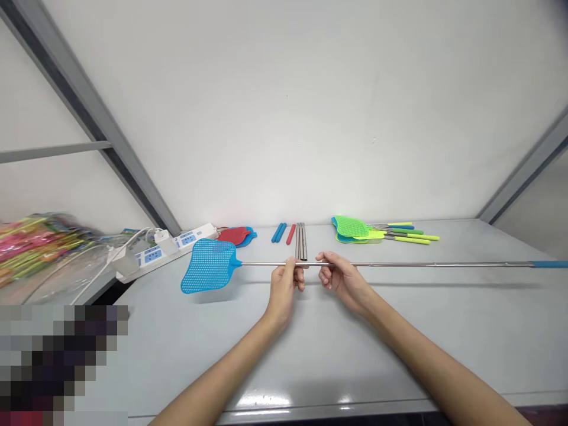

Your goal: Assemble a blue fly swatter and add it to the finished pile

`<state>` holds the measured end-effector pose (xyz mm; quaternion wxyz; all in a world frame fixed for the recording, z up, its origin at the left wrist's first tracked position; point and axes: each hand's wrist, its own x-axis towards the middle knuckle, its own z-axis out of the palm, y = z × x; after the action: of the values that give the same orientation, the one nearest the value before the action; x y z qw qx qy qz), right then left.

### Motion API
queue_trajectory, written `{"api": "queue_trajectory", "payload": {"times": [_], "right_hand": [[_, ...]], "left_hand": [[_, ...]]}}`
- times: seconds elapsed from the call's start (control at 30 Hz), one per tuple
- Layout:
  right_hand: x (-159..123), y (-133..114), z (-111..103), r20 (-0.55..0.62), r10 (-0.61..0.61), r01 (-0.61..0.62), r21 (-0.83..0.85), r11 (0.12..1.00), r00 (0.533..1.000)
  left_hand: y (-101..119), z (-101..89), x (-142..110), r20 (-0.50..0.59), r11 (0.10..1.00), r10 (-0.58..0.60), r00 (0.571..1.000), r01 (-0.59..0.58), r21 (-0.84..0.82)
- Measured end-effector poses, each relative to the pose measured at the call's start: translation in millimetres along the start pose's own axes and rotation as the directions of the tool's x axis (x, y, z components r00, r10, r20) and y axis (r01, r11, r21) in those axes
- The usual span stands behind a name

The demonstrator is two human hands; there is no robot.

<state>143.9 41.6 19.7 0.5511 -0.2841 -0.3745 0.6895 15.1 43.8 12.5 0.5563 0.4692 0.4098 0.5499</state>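
Note:
A fly swatter (209, 267) with a blue mesh head and a long, drawn-out metal rod lies level across my view, above the grey table. Its blue grip (550, 264) reaches the right edge. My left hand (286, 284) pinches the rod, thumb on top, right of the mesh head. Curled around the rod a little further right is my right hand (341, 277), its thumb and index finger at the metal. Just beyond my left hand lie several metal tubes (301, 239), a red grip (291, 234) and blue grips (278, 232).
Green and blue swatters (355, 228) are piled at the back right. Red and blue swatter heads (235, 236) lie at the back left, beside a white power strip (171, 251) with cables. Bagged colourful items (35, 242) sit far left. A white wall (310, 118) closes the back.

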Motion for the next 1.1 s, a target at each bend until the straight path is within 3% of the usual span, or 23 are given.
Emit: {"api": "queue_trajectory", "payload": {"times": [0.17, 0.33, 0.43, 0.63, 0.77, 0.93, 1.0, 1.1], "right_hand": [[0, 1, 2, 0.028, 0.001, 0.000, -0.051, 0.999, 1.000], [3, 3, -7, 0.053, -0.055, 0.067, -0.261, 0.963, 0.997], [2, 4, -11, 0.142, 0.028, 0.019, -0.321, 0.947, 0.990], [-8, 16, -7, 0.254, 0.177, -0.113, -0.248, 0.962, 0.951], [-11, 20, -5, 0.277, 0.195, -0.122, -0.258, 0.958, 0.941], [-9, 23, -8, 0.291, 0.223, -0.137, -0.288, 0.948, 0.930], [-8, 26, -8, 0.314, 0.216, -0.122, -0.295, 0.948, 0.924], [-7, 28, -6, 0.318, 0.178, -0.073, -0.316, 0.946, 0.931]], "left_hand": [[4, -1.6, 0, 0.252, 0.997, -0.075, 0.965, 0.064, 0.052], [14, -4.2, 0, 0.519, 0.977, -0.214, 0.827, 0.180, 0.115], [19, -6.3, 0, 0.606, 0.968, -0.244, 0.757, 0.227, 0.107], [17, -18.1, -1, 0.680, 0.941, -0.322, 0.658, 0.304, 0.151], [14, -21.5, -5, 0.689, 0.936, -0.339, 0.641, 0.300, 0.182], [13, -16.3, -10, 0.717, 0.911, -0.405, 0.567, 0.316, 0.265], [11, -15.0, -11, 0.725, 0.911, -0.404, 0.558, 0.318, 0.263], [10, -14.9, -11, 0.718, 0.921, -0.381, 0.582, 0.310, 0.238]]}}
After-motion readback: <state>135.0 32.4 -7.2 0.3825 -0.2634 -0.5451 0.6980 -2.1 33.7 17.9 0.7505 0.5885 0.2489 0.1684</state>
